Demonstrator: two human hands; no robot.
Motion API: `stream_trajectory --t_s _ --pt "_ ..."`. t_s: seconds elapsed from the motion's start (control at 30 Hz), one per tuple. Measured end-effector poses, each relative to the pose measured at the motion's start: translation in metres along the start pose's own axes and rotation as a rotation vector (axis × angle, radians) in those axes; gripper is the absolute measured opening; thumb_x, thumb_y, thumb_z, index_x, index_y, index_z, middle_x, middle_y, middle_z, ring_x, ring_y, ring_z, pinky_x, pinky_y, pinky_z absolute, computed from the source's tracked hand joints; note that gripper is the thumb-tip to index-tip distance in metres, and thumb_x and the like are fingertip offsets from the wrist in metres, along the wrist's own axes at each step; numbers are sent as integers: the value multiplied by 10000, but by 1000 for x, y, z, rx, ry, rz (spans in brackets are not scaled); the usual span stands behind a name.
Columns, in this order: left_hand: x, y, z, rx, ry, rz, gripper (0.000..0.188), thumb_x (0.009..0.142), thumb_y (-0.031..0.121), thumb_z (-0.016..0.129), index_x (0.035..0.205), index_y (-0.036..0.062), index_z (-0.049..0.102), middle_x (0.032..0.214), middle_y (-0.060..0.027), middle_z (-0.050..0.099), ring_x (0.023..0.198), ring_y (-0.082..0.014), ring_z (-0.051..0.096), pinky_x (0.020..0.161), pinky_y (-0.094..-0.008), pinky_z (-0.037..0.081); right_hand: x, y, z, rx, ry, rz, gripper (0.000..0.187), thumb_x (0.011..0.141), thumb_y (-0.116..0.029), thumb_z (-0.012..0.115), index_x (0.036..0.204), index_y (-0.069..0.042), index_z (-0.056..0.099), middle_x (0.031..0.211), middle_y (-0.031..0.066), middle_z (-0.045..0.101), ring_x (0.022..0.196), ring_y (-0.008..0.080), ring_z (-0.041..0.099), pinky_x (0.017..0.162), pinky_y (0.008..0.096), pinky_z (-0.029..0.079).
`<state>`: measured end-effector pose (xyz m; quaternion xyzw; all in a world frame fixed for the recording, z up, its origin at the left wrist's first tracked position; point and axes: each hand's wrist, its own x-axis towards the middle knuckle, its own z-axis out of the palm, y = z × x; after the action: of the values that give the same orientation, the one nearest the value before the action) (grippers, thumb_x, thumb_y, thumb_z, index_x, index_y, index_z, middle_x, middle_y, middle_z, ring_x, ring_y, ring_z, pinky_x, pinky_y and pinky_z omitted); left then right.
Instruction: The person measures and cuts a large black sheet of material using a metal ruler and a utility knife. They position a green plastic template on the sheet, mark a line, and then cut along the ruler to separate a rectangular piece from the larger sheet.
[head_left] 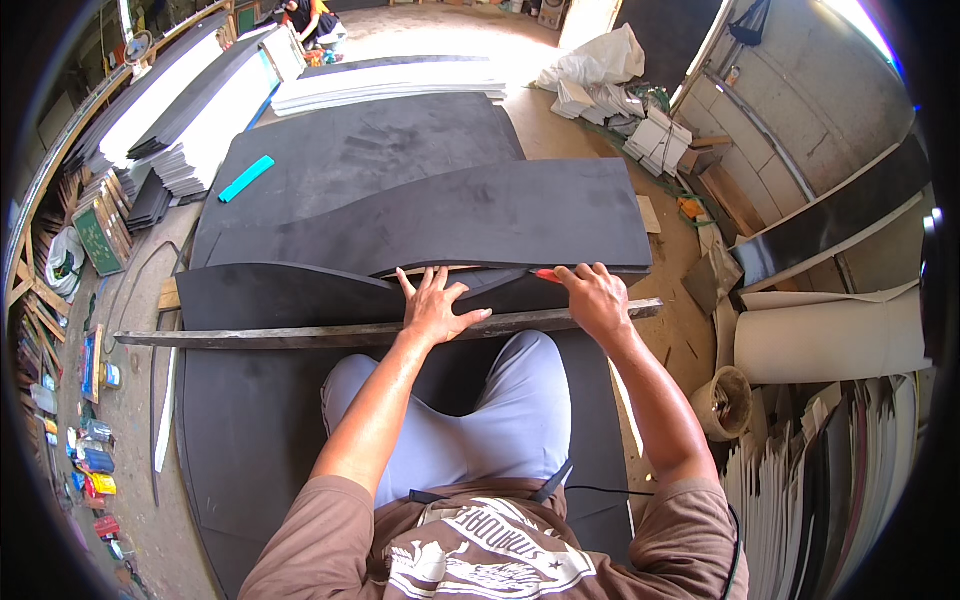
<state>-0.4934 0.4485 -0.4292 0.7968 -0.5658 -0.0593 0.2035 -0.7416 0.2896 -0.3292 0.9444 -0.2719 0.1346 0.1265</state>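
My left hand (432, 305) lies with fingers spread on a black foam-like sheet, its fingertips by the wavy edge of a second black panel (530, 215). In my right hand (598, 300) is a slim red utility knife (547, 275), its tip pointing left along that edge; the blade is too small to make out. A long, straight dark bar (260, 338) lies across the near sheet (240, 300), passing beneath both wrists. Between the two panels a narrow curved gap shows near my left fingertips. My knees are just this side of the bar.
A teal strip (246, 179) rests on the large black sheet (350, 140) ahead. Stacked white-and-black boards (390, 88) stand beyond. At right are a white roll (830, 335), a bucket (722, 402) and upright sheets. Small containers line the left floor; another person (312, 22) crouches far off.
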Motion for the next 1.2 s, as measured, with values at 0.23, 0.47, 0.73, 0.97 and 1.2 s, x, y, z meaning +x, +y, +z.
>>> stream_trajectory --t_s 0.23,0.47,0.73,0.97,1.2 --pt "1 1 -2 -6 -21 -8 860 825 871 564 1294 176 757 1630 -255 416 1569 -403 306 1197 -780 -100 -8 17 -7 -34 -3 22 345 882 -89 669 1204 -192 738 951 49 708 921 268 688 734 421 585" --pt "1 1 -4 -11 -38 -16 862 824 867 570 1295 169 753 1640 -255 405 1575 -400 295 1196 -778 -110 -18 32 -11 -61 1 49 366 875 -68 665 1208 -205 735 945 42 705 918 269 684 736 425 584" --pt "2 0 -3 -28 -26 -9 865 812 874 584 1288 171 754 1632 -279 402 1575 -412 288 1196 -770 -121 -31 57 -14 -89 -26 99 390 876 -68 669 1230 -228 710 960 27 701 939 267 678 745 427 579" --pt "2 2 -5 -40 -39 -4 859 811 859 608 1286 159 752 1639 -293 382 1570 -425 294 1198 -768 -114 -43 75 -22 -126 52 114 345 870 -75 666 1163 -235 754 885 11 688 864 254 676 717 410 577" --pt "2 -1 -3 6 -10 -2 843 829 853 587 1284 162 752 1606 -258 445 1555 -400 331 1206 -782 -68 -57 100 -26 -174 76 129 339 869 -80 670 1152 -245 758 867 14 682 853 251 676 706 404 572"
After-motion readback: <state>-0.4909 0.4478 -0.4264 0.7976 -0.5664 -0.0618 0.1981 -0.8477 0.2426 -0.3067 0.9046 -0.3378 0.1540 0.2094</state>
